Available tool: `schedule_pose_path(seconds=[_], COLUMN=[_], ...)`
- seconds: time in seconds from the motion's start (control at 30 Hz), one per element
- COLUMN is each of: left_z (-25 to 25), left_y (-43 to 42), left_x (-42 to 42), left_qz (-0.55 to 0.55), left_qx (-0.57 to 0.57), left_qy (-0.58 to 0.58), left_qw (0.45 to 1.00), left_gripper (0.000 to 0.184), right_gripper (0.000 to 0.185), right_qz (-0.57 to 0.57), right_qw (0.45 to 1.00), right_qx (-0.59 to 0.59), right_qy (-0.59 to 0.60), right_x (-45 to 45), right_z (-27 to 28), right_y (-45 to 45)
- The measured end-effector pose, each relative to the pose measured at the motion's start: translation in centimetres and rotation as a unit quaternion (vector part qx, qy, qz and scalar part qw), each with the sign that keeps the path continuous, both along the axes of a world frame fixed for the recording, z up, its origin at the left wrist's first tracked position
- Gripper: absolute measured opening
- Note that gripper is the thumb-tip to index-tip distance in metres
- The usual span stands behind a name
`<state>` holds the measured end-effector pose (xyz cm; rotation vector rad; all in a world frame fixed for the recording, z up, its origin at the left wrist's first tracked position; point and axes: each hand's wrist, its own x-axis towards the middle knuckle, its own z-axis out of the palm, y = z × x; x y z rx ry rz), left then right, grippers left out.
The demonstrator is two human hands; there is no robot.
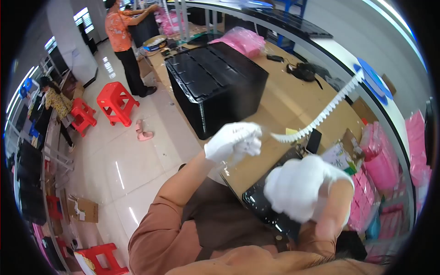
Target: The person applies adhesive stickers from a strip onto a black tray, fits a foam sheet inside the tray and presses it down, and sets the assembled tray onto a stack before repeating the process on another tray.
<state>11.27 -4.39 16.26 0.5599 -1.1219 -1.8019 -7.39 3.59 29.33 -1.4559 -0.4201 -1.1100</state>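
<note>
My left hand [236,141], in a white glove, is raised over the near edge of the table with its fingers curled together; whatever it may hold is too small to make out. Close to its fingertips is the free end of a white label strip [321,117], which hangs in a curve from a blue reel [375,81]. My right hand [298,187], also gloved and blurred by motion, is closed like a fist above a glossy black panel [256,198]. Its palm side is hidden. A large black crate [220,87] stands beyond my left hand.
Pink plastic packs [378,156] crowd the right side, and a pink bag [240,40] lies behind the crate. A dark phone-like object [313,141] rests near the strip. Red stools [115,103] stand on the floor at left. A co-worker [121,34] stands at the far table end.
</note>
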Motion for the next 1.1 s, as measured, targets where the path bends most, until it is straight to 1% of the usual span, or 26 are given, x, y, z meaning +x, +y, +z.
schedule_pose_path(seconds=[0.03, 0.07, 0.13, 0.2, 0.27, 0.3, 0.33, 0.37, 0.4, 0.43, 0.5, 0.6, 0.67, 0.7, 0.8, 0.9, 1.0, 1.1], left_z=[0.6, 0.5, -0.6, -1.7, -4.1, -4.8, -4.4, -5.1, -5.7, -6.1, -6.9, -7.4, -7.6, -7.8, -8.4, -9.3, -9.8, -9.2], left_y=[0.0, -0.4, -1.0, -1.1, -1.8, -2.2, -1.6, -1.7, -1.9, -2.0, -1.8, -1.2, -0.8, -0.7, -0.3, -0.3, -0.4, 0.1], left_x=[-0.6, -1.2, -2.1, -2.8, -3.2, -3.3, -3.8, -4.1, -4.3, -4.7, -5.0, -5.1, -5.3, -5.3, -5.1, -4.3, -3.5, -3.4], left_qz=[0.004, 0.005, -0.001, 0.003, 0.0, -0.024, 0.012, -0.006, -0.022, -0.028, -0.034, -0.013, 0.021, 0.021, 0.05, 0.028, 0.04, 0.082], left_qx=[0.0, -0.02, -0.005, 0.006, 0.02, 0.035, 0.042, 0.062, 0.084, 0.093, 0.1, 0.115, 0.121, 0.123, 0.125, 0.135, 0.112, 0.111], left_qy=[0.021, 0.039, 0.046, 0.049, 0.054, 0.086, 0.048, 0.083, 0.119, 0.13, 0.14, 0.122, 0.09, 0.099, 0.081, 0.118, 0.131, 0.08], left_qw=[1.0, 0.999, 0.999, 0.999, 0.998, 0.995, 0.998, 0.995, 0.989, 0.987, 0.984, 0.986, 0.988, 0.987, 0.988, 0.983, 0.984, 0.987], left_gripper=[0.035, 0.036, 0.034, 0.029, 0.027, 0.025, 0.022, 0.02, 0.019, 0.019, 0.02, 0.024, 0.025, 0.026, 0.026, 0.025, 0.026, 0.028], right_gripper=[0.022, 0.016, 0.011, 0.014, 0.018, 0.021, 0.023, 0.026, 0.029, 0.031, 0.027, 0.024, 0.022, 0.021, 0.018, 0.015, 0.013, 0.011], right_qz=[0.049, 0.07, 0.092, 0.096, 0.057, 0.018, -0.019, -0.053, -0.084, -0.111, -0.242, -0.169, -0.153, -0.145, -0.127, -0.106, -0.08, -0.056], right_qw=[0.998, 0.995, 0.991, 0.988, 0.995, 0.999, 0.998, 0.992, 0.983, 0.969, 0.908, 0.957, 0.969, 0.973, 0.982, 0.987, 0.992, 0.994], right_qx=[-0.008, -0.002, -0.004, -0.023, -0.004, 0.029, 0.064, 0.1, 0.139, 0.176, 0.298, 0.194, 0.15, 0.134, 0.088, 0.052, 0.022, -0.007], right_qy=[-0.034, -0.064, -0.1, -0.12, -0.086, -0.042, 0.002, 0.046, 0.089, 0.131, 0.167, 0.137, 0.124, 0.119, 0.112, 0.105, 0.1, 0.094], right_x=[1.0, 1.8, 2.3, 2.3, 1.4, 0.9, 0.1, -0.7, -1.3, -1.6, -1.4, -2.9, -3.4, -3.6, -3.7, -3.7, -3.7, -3.5], right_z=[0.1, -0.2, -1.0, -3.0, -4.0, -4.3, -4.6, -5.0, -5.3, -5.3, -4.3, -5.6, -6.3, -6.6, -7.3, -7.9, -8.4, -8.7], right_y=[0.8, 1.8, 2.9, 3.0, 3.9, 4.6, 5.5, 6.4, 7.3, 8.1, 10.8, 9.7, 8.5, 8.2, 7.2, 6.2, 5.2, 4.2])
